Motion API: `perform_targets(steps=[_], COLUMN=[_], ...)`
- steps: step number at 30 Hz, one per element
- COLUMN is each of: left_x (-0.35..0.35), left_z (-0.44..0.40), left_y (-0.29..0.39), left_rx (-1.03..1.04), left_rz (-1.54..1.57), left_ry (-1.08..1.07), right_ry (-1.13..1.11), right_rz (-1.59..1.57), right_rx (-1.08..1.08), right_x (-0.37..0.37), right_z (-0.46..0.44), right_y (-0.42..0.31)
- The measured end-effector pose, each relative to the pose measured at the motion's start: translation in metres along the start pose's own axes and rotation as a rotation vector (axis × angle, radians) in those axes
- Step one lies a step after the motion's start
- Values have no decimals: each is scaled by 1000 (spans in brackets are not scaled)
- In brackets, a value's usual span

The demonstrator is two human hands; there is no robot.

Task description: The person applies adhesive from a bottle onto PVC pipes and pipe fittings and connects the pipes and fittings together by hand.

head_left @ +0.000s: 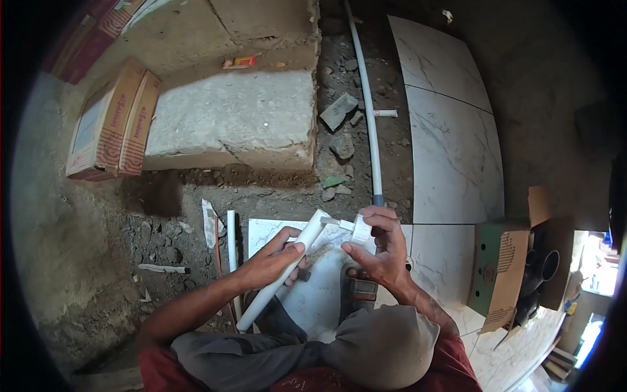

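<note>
My left hand is closed around a white plastic pipe, held slanting with its upper end towards the right. A small dark grey piece shows by the fingers of that hand; I cannot tell if they hold it. In my right hand is a white ridged applicator cap, pinched between thumb and fingers. Its stem points left, and the tip is at the pipe's upper end, apparently touching it. Beyond the right hand, a long white pipe with a grey end lies along the dirt strip.
Marble-look tiles cover the floor at right, beside rubble. A concrete step and cardboard boxes stand at left. An open carton with black fittings sits right. Another short white pipe stands left of my hands.
</note>
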State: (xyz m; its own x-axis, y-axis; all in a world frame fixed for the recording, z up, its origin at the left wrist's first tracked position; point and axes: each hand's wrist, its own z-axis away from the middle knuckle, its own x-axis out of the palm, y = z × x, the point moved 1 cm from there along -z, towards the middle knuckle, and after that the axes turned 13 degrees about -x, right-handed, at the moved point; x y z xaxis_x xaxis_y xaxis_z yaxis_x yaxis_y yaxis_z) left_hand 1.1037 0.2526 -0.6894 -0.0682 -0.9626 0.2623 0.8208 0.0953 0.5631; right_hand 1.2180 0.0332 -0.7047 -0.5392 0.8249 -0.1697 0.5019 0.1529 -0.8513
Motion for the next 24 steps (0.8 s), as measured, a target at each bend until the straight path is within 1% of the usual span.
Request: perform_targets(steps=[2,4,7,8,10,12,14,16,20,22,24], left_x=[-2,-4,-5,-5,-6,-4,-2,0,-3,-4,-1], left_z=[-1,-2,0,1,1,0,0,0,-3,-2,3], left_y=[-4,-6,-5,-5,-4,-5,-4,-5,-8,-5,1], left_rx=[53,80,87,85,85,56,48,40,54,56,32], left_rz=[64,60,55,70,85,128,122,121,105,94,114], left_ry=[-2,-14,50,43,37,-7,2,12,36,35,11], right_ry=[17,-104,-87,-89,-52,-57,-64,-51,-35,19,-15], right_rz=[37,309,343,343,308,305,303,352,306,241,251], right_rx=[-37,-160,-177,-179,-76,-80,-83,-178,-210,-227,-216], right_x=[7,9,8,8,8,11,14,16,19,20,21], right_z=[-5,-8,2,7,12,11,7,-3,-5,3,7], right_y=[0,-1,6,8,11,10,5,-4,-3,6,12])
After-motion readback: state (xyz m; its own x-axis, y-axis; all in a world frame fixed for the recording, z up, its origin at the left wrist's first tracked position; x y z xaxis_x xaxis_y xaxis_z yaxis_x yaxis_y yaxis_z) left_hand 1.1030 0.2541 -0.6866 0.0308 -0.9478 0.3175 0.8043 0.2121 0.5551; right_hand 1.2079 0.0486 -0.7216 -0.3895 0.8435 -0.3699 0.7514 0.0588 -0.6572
